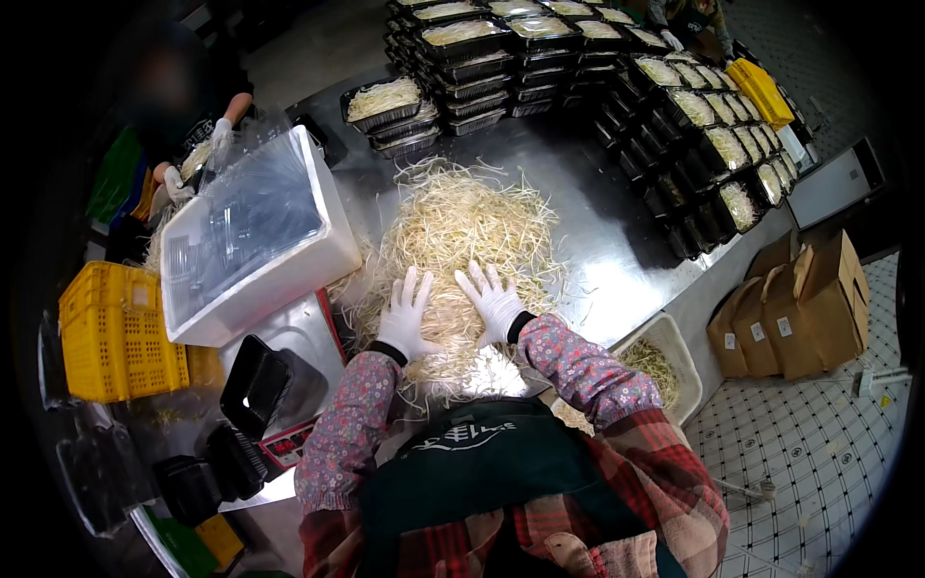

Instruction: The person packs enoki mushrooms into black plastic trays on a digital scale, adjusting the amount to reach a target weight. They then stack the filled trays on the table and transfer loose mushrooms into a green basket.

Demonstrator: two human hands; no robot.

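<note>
A large heap of bean sprouts (470, 217) lies on the steel table (600, 209) in front of me. My left hand (407, 318), in a white glove, rests on the left side of the heap's near part with its fingers apart. On the right side of the sprouts, my right hand (493, 302) is spread in the same way, also gloved. Neither hand grips anything. Loose sprouts show between the two hands and down to my dark green apron (477, 462).
Filled black trays (462, 72) stand stacked at the back and right. To the left are a foam box (332, 224) of clear lids, a yellow crate (119, 332), a scale (303, 354) and an empty black tray (254, 386). A white basket (690, 376) holds sprouts. Co-workers stand back left and right.
</note>
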